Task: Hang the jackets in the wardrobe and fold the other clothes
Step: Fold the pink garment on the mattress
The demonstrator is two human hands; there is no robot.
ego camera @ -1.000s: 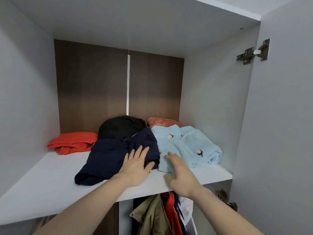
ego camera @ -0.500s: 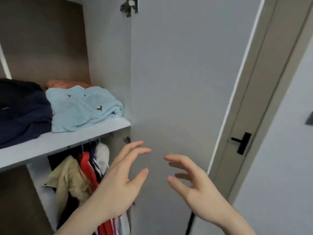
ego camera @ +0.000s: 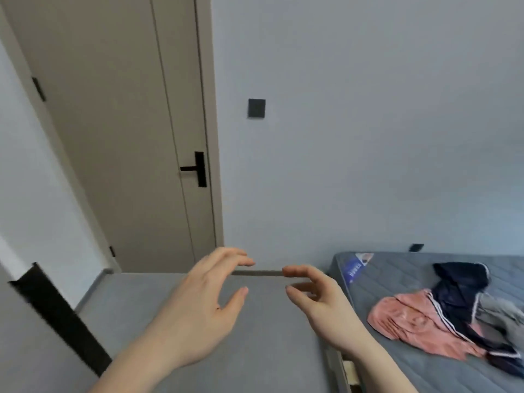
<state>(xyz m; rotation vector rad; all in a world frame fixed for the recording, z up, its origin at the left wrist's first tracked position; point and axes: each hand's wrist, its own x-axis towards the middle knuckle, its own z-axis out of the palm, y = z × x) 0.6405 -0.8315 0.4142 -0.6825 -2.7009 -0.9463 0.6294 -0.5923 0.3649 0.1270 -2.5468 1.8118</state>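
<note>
Your two hands float in front of you at chest height, over bare grey floor (ego camera: 255,321). The left hand (ego camera: 204,304) and the right hand (ego camera: 317,302) face each other with fingers (ego camera: 241,258) loosely curved and spread; neither holds anything.

The clothes left to sort lie in a loose heap on the bed (ego camera: 397,268), toward its right side and well apart from your hands. A pink garment (ego camera: 411,321) with white stripes along one seam sprawls nearest the bed's near edge. A dark navy garment (ego camera: 459,282) with pale trim lies partly over it, toward the far edge. A grey piece (ego camera: 502,310) shows at the right, cut off by the frame. Which of these is a jacket cannot be told from here.

All three look soft, light and limp. They will likely sag and slide when lifted, so take hold at the shoulders or collar, or at a waistband, with both hands. The pink cloth looks smooth and perhaps slippery.

The bed is a bare quilted grey mattress, a flat place for folding. Beyond your hands stands a closed beige door (ego camera: 122,137) with a black handle (ego camera: 197,168). A dark wall switch (ego camera: 256,108) sits on the pale wall to its right.
</note>
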